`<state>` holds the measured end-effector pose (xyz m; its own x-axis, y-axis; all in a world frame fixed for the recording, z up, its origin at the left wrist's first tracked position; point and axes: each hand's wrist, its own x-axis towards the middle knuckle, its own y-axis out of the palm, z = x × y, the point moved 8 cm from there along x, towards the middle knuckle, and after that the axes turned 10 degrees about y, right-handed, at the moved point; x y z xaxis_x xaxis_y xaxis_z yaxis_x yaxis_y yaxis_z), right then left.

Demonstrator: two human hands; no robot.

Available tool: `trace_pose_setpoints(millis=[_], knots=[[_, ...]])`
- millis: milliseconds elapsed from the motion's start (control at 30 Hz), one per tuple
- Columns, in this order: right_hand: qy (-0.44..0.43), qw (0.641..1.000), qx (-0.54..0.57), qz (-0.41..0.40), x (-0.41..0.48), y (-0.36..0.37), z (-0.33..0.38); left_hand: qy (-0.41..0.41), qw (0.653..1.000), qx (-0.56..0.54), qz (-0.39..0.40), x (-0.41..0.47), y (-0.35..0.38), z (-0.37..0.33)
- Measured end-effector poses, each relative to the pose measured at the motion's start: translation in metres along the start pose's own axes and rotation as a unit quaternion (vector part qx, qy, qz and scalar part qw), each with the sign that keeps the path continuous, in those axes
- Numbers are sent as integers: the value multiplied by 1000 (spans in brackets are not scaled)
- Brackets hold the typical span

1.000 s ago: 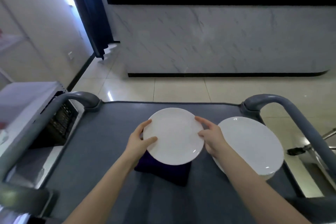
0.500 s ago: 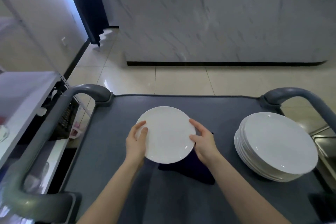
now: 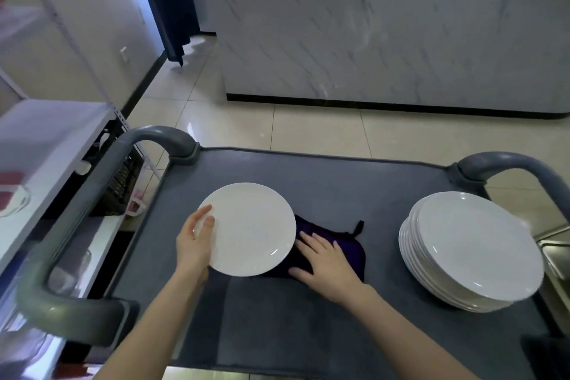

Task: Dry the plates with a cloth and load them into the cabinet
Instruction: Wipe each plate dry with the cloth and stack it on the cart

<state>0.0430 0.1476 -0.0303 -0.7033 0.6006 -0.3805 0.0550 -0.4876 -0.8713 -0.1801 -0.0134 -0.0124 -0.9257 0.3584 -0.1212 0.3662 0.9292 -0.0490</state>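
Since half a second ago, our right hand [image 3: 327, 262] has let go of the round white ceramic plate [image 3: 251, 230] and dropped onto the dark purple cloth [image 3: 347, 245]. Our left hand [image 3: 195, 245] has kept its place.

Grip: left hand alone holds the plate at its left rim, thumb on the upper face, fingers hidden beneath. Right hand lies flat on the cloth, fingers straight and spread, holding nothing.

Plate is left of centre on the grey cart top [image 3: 308, 176], its right rim overlapping the cloth's left part. We cannot tell whether it rests there or hangs clear. Stack of white plates [image 3: 472, 250] stands near the cart's right edge, well apart from both hands.

Risks, as we judge them:
- One-sided hold on a possibly wet plate: it may tilt or slip as we lift.
- Dragging the cloth out while the rim lies over it could tug the plate along.
- A wide swing of the right elbow might nudge the stack toward the edge.
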Motion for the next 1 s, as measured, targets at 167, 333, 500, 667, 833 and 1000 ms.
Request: trace_pose_setpoints(millis=[167,333,500,667,833,1000], knots=[[-19,994,-108,-10,-1,19,-7,-2,1000,-8,-20,-11,-5,3],[81,956,265,-98,0,-26,-35,-8,999,-23,-23,-15,-1,-1],[109,857,453,-219,-12,-103,-66,-6,999,-41,-5,-20,20,-15],[-65,926,339,-153,-33,-130,-9,7,998,-48,25,-33,57,-34],[-119,990,35,-73,-43,-73,25,5,996,-81,43,-40,88,-50],[-177,981,60,-60,-47,-62,55,-17,991,-77,111,-55,107,-51]])
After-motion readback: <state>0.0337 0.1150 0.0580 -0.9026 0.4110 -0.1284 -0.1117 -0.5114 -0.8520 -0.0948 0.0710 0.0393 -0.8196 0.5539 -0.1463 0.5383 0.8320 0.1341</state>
